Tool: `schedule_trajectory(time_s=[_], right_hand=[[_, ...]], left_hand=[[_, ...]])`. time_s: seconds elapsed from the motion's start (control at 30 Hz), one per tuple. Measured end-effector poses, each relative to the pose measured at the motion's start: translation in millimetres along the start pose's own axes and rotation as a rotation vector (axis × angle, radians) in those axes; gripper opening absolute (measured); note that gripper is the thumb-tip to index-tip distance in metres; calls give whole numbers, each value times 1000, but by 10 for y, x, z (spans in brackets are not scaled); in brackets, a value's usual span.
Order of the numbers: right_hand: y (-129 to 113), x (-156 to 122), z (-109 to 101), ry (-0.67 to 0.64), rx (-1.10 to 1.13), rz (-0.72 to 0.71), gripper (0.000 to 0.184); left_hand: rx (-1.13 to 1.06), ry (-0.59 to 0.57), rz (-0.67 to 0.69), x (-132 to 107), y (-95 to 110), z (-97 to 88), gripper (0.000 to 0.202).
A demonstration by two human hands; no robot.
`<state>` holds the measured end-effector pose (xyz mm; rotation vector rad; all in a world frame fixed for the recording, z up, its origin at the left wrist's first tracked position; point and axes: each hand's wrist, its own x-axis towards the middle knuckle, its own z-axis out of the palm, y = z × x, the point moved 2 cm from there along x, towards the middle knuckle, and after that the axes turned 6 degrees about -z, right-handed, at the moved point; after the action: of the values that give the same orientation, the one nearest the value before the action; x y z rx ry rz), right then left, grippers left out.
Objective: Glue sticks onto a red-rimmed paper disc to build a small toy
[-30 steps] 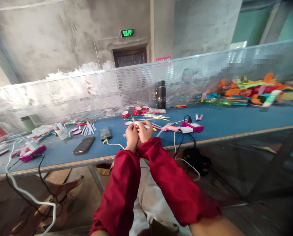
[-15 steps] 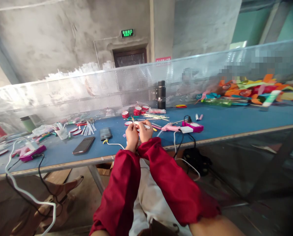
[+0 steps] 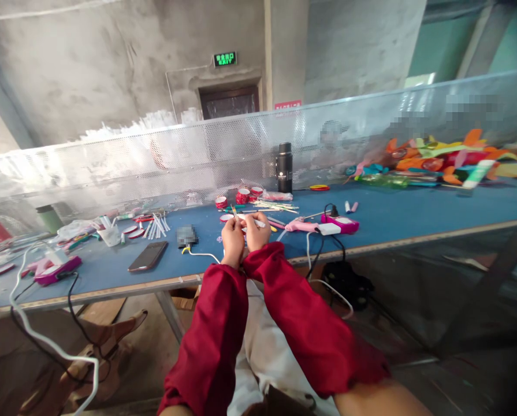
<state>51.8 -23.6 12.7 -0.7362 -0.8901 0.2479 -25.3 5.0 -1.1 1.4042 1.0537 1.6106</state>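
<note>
Close together over the table's front edge, my left hand (image 3: 233, 240) and my right hand (image 3: 257, 232) are both closed. A thin stick with a yellowish upper part (image 3: 234, 212) rises from the fingers of my left hand. Between the fingers of my right hand lies a slim white pen-like tube (image 3: 259, 223), pointing toward the stick. My fingers hide where the two meet. Just behind the hands are a round red-rimmed piece (image 3: 226, 218) and several pale sticks (image 3: 276, 205). A pink glue gun (image 3: 299, 224) rests to the right.
On the blue table (image 3: 197, 216) lie a phone (image 3: 148, 256), a white cup of sticks (image 3: 110, 233) and rolls of red tape (image 3: 242, 195). A black flask (image 3: 284, 167) stands behind. Purple power strips (image 3: 345, 224) trail cables over the edge. Colourful pieces (image 3: 449, 156) pile up at right.
Almost nothing differs. The stick in my left hand seems to have tilted or shifted very slightly; both arms stay in place.
</note>
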Motion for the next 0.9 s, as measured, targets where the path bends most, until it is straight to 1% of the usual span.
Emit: schedule_trajectory(time_s=[0.2, 0.43, 0.73, 0.9], right_hand=[[4, -6, 6, -18, 3, -7, 16], [6, -3, -3, 27, -4, -7, 14], [1, -6, 6, -20, 10, -14, 16], [21, 5, 1, 4, 9, -25, 16]], left_hand=[[-2, -3, -2, -12, 13, -12, 26], [-19, -10, 13, 1, -4, 3, 24], [5, -2, 15, -1, -6, -14, 27], [5, -2, 19, 7, -16, -3, 27]])
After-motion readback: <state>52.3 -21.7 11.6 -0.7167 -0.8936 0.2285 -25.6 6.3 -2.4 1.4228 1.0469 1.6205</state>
